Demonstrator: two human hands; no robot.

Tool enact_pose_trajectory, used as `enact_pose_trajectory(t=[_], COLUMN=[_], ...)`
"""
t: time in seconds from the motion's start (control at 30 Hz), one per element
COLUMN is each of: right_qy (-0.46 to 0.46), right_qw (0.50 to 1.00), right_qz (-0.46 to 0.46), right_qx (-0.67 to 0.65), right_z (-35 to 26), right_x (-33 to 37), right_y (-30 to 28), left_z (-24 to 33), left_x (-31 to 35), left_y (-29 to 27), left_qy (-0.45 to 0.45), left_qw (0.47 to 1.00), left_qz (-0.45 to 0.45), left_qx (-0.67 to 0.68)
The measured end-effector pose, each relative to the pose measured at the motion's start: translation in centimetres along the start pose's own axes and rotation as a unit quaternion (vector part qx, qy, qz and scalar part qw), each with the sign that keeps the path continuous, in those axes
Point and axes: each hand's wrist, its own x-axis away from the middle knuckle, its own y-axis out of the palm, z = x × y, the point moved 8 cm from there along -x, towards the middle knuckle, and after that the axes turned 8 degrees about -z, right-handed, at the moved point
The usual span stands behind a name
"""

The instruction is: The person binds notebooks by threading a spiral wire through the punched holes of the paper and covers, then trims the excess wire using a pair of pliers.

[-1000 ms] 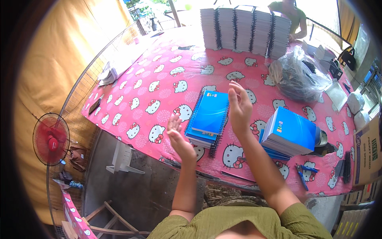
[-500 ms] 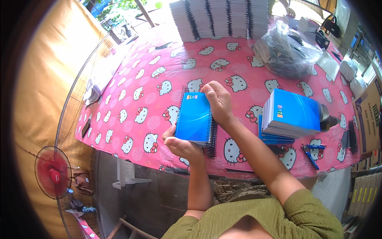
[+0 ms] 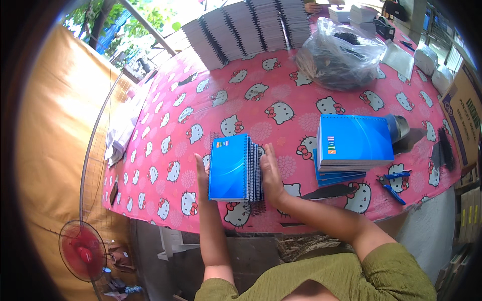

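Observation:
A stack of blue-covered spiral notebooks (image 3: 228,168) lies on the pink patterned tablecloth (image 3: 281,133), its black wire coils along the right side. My left hand (image 3: 202,173) is upright along the left edge of the stack, fingers extended and partly hidden. On the coil side, my right hand (image 3: 271,173) has its fingers stretched out flat, palm toward the coils; whether it presses on them I cannot tell. Right of my right hand stands a taller pile of blue notebooks (image 3: 355,138), with several more under it at an angle. Blue-handled pliers (image 3: 391,188) lie near the front edge.
Tall rows of coil-bound white books (image 3: 246,32) stand at the back. A clear plastic bag (image 3: 341,55) with dark contents sits beside them. At the right is a cardboard box (image 3: 462,113); a red fan (image 3: 83,251) is at lower left. Another person's hand (image 3: 314,7) shows at the far edge.
The notebook stack came nearer and turned more upright. My right hand moved from its top corner down to the coil side; my left hand went from the lower corner to the left edge.

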Motion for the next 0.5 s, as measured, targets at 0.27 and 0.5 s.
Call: enact_pose_trajectory(t=[0.27, 0.5], right_qy=[0.036, 0.013], right_qw=[0.991, 0.991], right_qz=[-0.127, -0.120], right_qx=[0.023, 0.064], right_z=[-1.5, -0.9], right_x=[-0.3, -0.7], right_y=[2.3, 2.4], left_z=[-1.0, -0.7], left_x=[0.8, 0.9], left_y=[1.6, 1.2], left_qy=[0.088, 0.102], left_qw=[0.996, 0.994], left_qz=[-0.001, 0.023], left_qx=[-0.016, 0.028])
